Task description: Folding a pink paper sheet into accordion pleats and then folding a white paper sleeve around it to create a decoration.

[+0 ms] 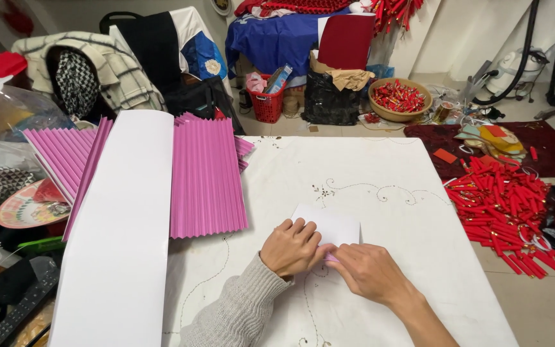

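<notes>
White paper sheet (332, 226) being pleated, barely begun.
I'm pinching its near edge, left hand (292, 247) and right hand (370, 273) closed; most is lying unfolded.

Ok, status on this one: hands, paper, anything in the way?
Left hand and right hand both pressing the white paper flat on the table. Pink pleated sheets lie apart, left. Nothing in the way.

Matt white paper sheet (332, 226) lies on a smooth white tablecloth (380, 186) with fine embroidery. Left of the sheet, pleated pink paper (205, 177) looks crisp and ridged beside a long smooth white paper strip (120, 231). The sleeve (239, 311) appears to be ribbed knit.
</notes>
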